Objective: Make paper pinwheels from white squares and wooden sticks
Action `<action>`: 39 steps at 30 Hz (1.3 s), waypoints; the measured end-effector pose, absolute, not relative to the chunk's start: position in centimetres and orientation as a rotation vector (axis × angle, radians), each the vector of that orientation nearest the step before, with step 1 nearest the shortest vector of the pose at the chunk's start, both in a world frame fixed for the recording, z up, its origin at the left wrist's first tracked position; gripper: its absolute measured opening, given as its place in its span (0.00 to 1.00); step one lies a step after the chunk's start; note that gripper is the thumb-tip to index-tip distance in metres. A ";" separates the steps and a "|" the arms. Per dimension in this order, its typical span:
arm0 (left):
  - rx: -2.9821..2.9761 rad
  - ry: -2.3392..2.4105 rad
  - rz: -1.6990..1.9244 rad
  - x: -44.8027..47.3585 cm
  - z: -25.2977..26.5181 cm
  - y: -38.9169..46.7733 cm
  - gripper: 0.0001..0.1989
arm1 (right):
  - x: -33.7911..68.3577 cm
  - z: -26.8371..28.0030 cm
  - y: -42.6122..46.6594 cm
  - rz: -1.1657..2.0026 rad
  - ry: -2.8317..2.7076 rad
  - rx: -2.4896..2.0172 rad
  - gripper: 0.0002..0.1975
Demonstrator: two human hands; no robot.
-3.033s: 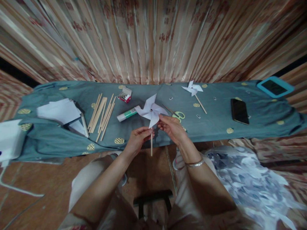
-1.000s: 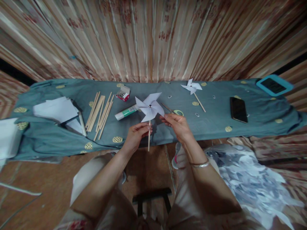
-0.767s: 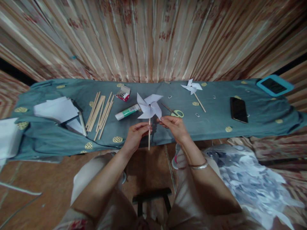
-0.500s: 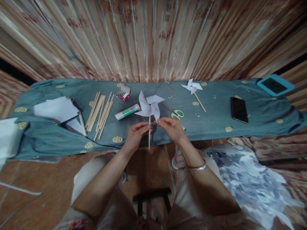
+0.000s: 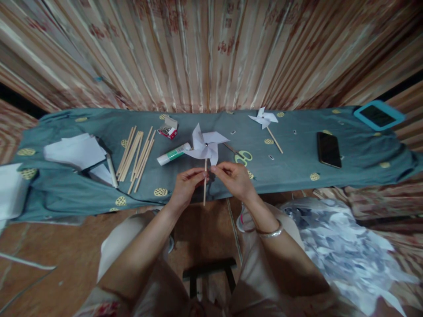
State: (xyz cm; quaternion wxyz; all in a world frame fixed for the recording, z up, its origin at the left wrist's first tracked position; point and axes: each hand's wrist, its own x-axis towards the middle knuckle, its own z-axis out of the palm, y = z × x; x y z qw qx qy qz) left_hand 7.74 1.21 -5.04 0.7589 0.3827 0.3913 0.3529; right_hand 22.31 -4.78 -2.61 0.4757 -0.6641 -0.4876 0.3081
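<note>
A white paper pinwheel (image 5: 206,144) on a thin wooden stick is held upright over the front of the table, a shiny pin at its centre. My left hand (image 5: 187,184) pinches the stick (image 5: 205,187) below the blades between thumb and fingers. Close on the other side, my right hand (image 5: 236,178) has its thumb and forefinger together at the tip of the lowest blade. Behind the pinwheel lie a glue stick (image 5: 173,154) and scissors with pale green handles (image 5: 243,157). A second paper pinwheel (image 5: 263,118) rests farther back to the right.
Several wooden sticks (image 5: 137,158) lie left of centre, beside white paper sheets (image 5: 74,149). An open small red box (image 5: 168,130) holds metal pins. To the right are a black phone (image 5: 328,149) and a blue-framed tablet (image 5: 379,115). A plastic bag of paper scraps (image 5: 343,242) sits low right.
The blades have turned slightly clockwise. My right hand has shifted a little left with the lowest blade tip, while my left hand keeps its grip on the stick.
</note>
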 end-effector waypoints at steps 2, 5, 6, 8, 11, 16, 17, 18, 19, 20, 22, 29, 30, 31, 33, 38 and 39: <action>0.827 0.866 0.771 7.7 -4.9 1.3 0.16 | 23.0 -2.5 -4.9 0.723 -1.146 -1.638 0.19; 0.841 0.881 0.754 7.6 -4.8 1.4 0.17 | 24.4 -2.1 -5.1 0.628 -1.009 -1.642 0.21; 0.846 0.878 0.742 7.5 -4.7 1.5 0.17 | 24.9 -2.0 -5.2 0.569 -0.958 -1.642 0.20; 0.856 0.866 0.710 7.4 -4.7 1.4 0.17 | 25.8 -1.7 -5.3 0.448 -0.879 -1.625 0.18; 0.895 0.849 0.651 7.3 -4.5 1.2 0.15 | 26.6 -1.4 -5.4 0.394 -0.826 -1.563 0.13; 0.956 0.854 0.552 7.4 -4.2 0.8 0.16 | 26.9 -1.7 -5.0 0.506 -0.840 -1.514 0.15; 0.958 0.858 0.540 7.4 -4.2 0.8 0.16 | 26.9 -1.8 -4.9 0.515 -0.832 -1.510 0.15; 0.957 0.863 0.532 7.5 -4.1 0.8 0.16 | 26.9 -1.9 -4.7 0.522 -0.818 -1.503 0.16; 0.955 0.867 0.530 7.5 -4.1 0.8 0.16 | 26.9 -2.0 -4.6 0.529 -0.800 -1.494 0.16; 0.952 0.870 0.530 7.5 -4.1 0.8 0.16 | 27.0 -2.1 -4.5 0.538 -0.779 -1.484 0.16; 0.945 0.872 0.530 7.6 -4.1 0.8 0.16 | 27.0 -2.2 -4.3 0.577 -0.732 -1.467 0.16; 0.926 0.872 0.542 7.5 -4.3 0.9 0.15 | 26.2 -1.3 -4.5 0.949 -0.576 -1.354 0.25; 0.920 0.873 0.542 7.5 -4.3 0.9 0.15 | 26.1 -1.2 -4.5 0.991 -0.572 -1.338 0.26; 0.915 0.874 0.543 7.5 -4.3 0.9 0.15 | 26.0 -1.1 -4.6 1.020 -0.573 -1.326 0.27; 0.908 0.878 0.542 7.6 -4.3 1.0 0.16 | 25.8 -0.9 -4.6 1.055 -0.578 -1.310 0.27; 0.916 0.875 0.547 7.6 -4.3 0.8 0.16 | 25.8 -0.7 -4.5 1.098 -0.562 -1.300 0.26; 0.919 0.874 0.548 7.6 -4.3 0.8 0.16 | 25.8 -0.7 -4.5 1.100 -0.554 -1.300 0.26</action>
